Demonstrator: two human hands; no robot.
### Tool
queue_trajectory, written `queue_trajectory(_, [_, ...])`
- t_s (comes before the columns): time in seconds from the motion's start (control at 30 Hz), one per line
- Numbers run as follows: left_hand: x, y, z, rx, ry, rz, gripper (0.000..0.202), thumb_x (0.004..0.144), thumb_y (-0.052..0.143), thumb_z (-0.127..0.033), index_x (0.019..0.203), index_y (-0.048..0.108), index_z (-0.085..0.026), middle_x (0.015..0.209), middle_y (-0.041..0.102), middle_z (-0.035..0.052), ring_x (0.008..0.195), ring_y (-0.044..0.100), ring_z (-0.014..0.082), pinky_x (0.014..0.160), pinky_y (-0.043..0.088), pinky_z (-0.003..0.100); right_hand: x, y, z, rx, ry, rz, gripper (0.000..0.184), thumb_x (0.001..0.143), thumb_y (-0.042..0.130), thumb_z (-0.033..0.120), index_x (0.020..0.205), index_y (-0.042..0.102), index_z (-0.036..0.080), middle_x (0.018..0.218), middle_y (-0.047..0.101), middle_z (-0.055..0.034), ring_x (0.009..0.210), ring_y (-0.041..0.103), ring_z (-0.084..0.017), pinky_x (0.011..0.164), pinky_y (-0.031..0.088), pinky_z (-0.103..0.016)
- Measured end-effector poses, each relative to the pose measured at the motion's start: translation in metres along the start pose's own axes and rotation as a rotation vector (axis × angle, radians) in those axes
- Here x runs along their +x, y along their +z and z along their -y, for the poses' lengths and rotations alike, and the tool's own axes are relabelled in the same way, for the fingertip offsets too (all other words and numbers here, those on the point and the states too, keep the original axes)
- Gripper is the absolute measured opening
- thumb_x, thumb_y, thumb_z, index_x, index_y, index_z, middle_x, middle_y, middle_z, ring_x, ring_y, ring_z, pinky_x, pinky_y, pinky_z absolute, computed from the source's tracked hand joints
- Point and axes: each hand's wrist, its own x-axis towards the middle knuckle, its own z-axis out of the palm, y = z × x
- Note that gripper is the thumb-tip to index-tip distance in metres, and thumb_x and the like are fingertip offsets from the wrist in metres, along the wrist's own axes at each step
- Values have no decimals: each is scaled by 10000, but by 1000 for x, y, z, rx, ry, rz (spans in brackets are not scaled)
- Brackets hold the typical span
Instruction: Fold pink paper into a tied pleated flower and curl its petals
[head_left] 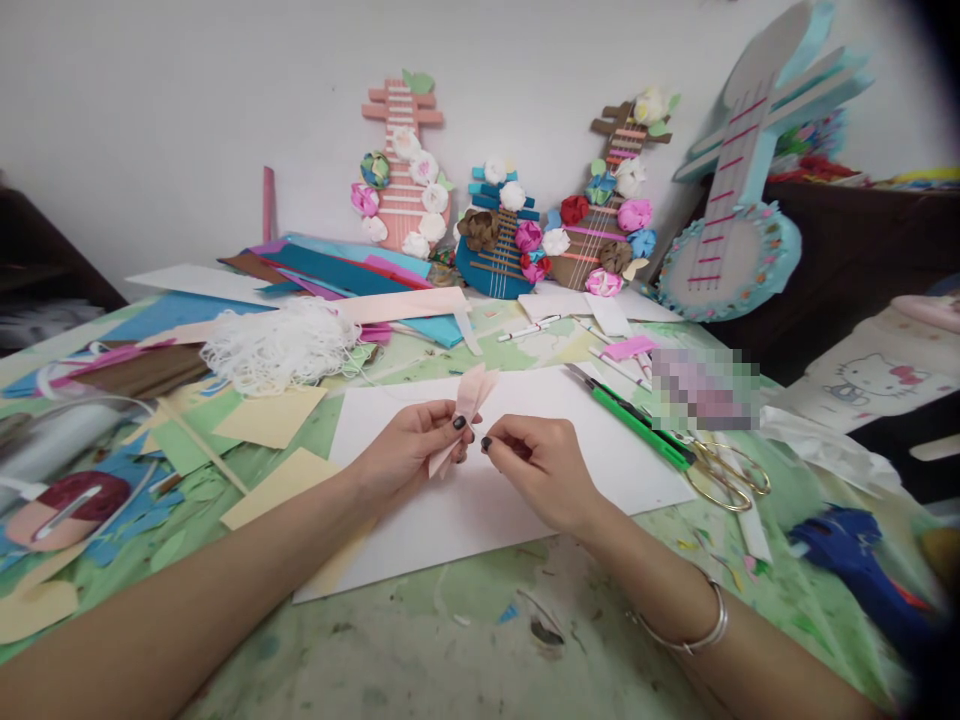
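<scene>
My left hand (420, 440) is closed on a folded strip of pale pink paper (474, 392), pinched at its middle so both ends fan out above and below the fingers. Close to its right, my right hand (544, 465) has thumb and forefinger pinched together at a thin white string, of which only a short bit shows by the paper. Both hands are above a white board (465, 530) lying on the table. A loose heap of white string (281, 345) lies beyond my left hand.
Green scissors-side cutter (637, 415) and gold-handled scissors (727, 475) lie right of the board. Further right is a blue glue gun (847, 545). Paper sheets (274, 415) cover the left. Flower-decorated paper instruments (491, 245) stand against the wall. Scraps dot the green tablecloth (420, 640).
</scene>
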Motion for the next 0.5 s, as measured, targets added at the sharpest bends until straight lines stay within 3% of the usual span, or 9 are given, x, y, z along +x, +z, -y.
queue_trajectory(0.17, [0, -1, 2, 57, 14, -33, 173, 739, 678, -265, 797, 592, -126, 674, 571, -5, 567, 485, 63, 558, 369, 187, 1, -1, -1, 71, 57, 24, 184, 743, 489, 152, 581, 575, 163, 520, 473, 39, 489, 355, -66, 513, 284, -209])
queue_trajectory(0.27, [1, -4, 2, 108, 53, -66, 192, 745, 672, -287, 779, 583, -121, 688, 565, 4, 581, 484, 66, 551, 371, 185, 4, -4, -5, 130, 102, 50, 153, 762, 518, 198, 767, 668, 172, 525, 501, 38, 478, 388, -70, 507, 305, -210])
queue_trajectory(0.37, [3, -7, 0, 163, 73, -112, 208, 740, 675, -300, 782, 581, -120, 694, 553, 7, 564, 465, 63, 509, 354, 178, 7, -10, -10, 167, 116, -2, 246, 760, 562, 251, 972, 663, 177, 537, 519, 37, 472, 415, -79, 510, 327, -220])
queue_trajectory(0.5, [5, -10, -3, 145, 70, -141, 202, 736, 680, -290, 786, 586, -119, 684, 555, 7, 561, 472, 61, 505, 365, 168, 11, -18, -18, 139, 145, -25, 142, 756, 568, 257, 800, 677, 177, 562, 567, 4, 486, 456, -94, 507, 332, -233])
